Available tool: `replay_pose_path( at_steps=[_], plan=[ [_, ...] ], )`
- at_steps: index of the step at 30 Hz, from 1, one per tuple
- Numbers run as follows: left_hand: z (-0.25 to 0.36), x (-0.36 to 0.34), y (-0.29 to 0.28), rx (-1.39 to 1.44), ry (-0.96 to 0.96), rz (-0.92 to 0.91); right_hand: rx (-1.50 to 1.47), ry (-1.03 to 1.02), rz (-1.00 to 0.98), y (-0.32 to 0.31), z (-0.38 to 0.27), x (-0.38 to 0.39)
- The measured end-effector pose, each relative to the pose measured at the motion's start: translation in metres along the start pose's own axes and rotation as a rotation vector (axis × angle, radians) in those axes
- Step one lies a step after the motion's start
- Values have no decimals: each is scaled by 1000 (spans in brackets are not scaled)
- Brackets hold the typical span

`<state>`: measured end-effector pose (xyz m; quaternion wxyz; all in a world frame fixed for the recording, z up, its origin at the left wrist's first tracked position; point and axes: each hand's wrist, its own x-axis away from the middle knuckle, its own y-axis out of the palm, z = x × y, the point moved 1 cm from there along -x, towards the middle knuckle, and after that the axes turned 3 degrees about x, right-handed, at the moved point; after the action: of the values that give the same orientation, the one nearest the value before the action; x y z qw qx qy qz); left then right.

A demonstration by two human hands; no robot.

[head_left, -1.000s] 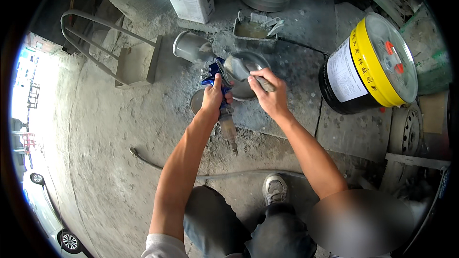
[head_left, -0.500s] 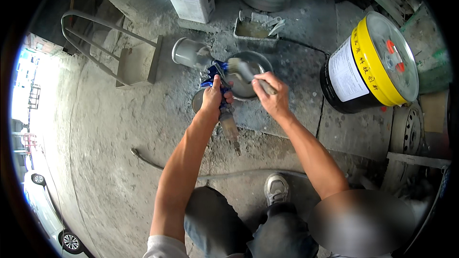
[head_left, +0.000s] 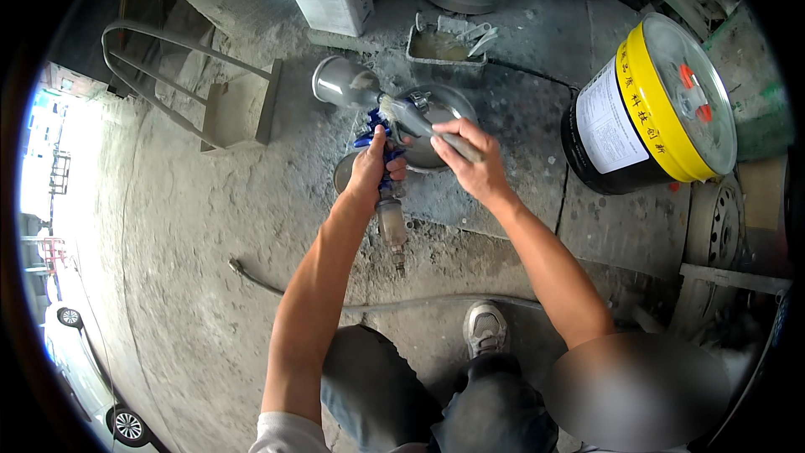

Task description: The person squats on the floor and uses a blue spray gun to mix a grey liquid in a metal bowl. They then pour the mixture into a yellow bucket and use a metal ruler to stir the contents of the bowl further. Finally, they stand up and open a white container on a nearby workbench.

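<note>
Spray gun (head_left: 375, 120), blue, with grey cup (head_left: 345, 84); held above the ground, handle wrapped by the left hand (head_left: 369, 171). Brush (head_left: 457, 145), handle pinched in the right hand (head_left: 476, 164), bristles at the gun's neck, contact hard to tell. Bowl (head_left: 460, 104), round, beneath the brush. Tray (head_left: 449, 73), rectangular, holding murky liquid, beyond the bowl. Drum (head_left: 644, 117), black and yellow, well to the right.

Floor (head_left: 193, 226): rough grey concrete, dusty. Bright daylight, left edge of frame; pale car (head_left: 86, 373), lower left.
</note>
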<state>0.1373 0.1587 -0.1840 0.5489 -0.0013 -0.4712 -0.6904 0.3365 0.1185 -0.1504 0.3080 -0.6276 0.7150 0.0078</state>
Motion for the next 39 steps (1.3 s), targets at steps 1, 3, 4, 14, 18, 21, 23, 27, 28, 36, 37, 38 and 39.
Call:
replay_pose_path(
  at_steps=[1, 3, 4, 14, 18, 21, 23, 27, 28, 36, 37, 38, 39],
  plan=[
    [-3, -2, -2, 43, -28, -18, -46, 68, -22, -4, 4, 4],
    [-1, 0, -2, 132, -73, -42, -150, 198, -78, -9, 4, 9],
    [-2, -1, 0, 128, -14, 19, -177, 177, -50, -10, 5, 9],
    [3, 3, -12, 246, -81, -169, 148, 238, -261, -30, 21, -3],
    [8, 2, -4, 256, -65, -191, 376, 193, -151, -26, 30, 0],
    [8, 4, 0, 246, -39, -123, 323, 168, -134, -18, 33, -4],
    [9, 6, -2, 46, 43, 32, 144, 294, -111, -20, 31, -12],
    [7, 15, 8, -403, 155, 228, -346, 475, 88, -32, -15, -40],
    [8, 18, 5, -519, 140, 198, -449, 535, 91, -28, -20, -49],
    [8, 19, -10, -888, 224, 140, -501, 753, 205, -26, 15, -69],
    [8, 21, -10, -888, 239, 122, -423, 752, 141, -23, 22, -64],
    [9, 22, -10, -909, 231, 134, -394, 777, 171, -27, 37, -60],
    [13, 22, -12, -922, 226, 143, -278, 707, 165, -29, 49, -53]
  ],
)
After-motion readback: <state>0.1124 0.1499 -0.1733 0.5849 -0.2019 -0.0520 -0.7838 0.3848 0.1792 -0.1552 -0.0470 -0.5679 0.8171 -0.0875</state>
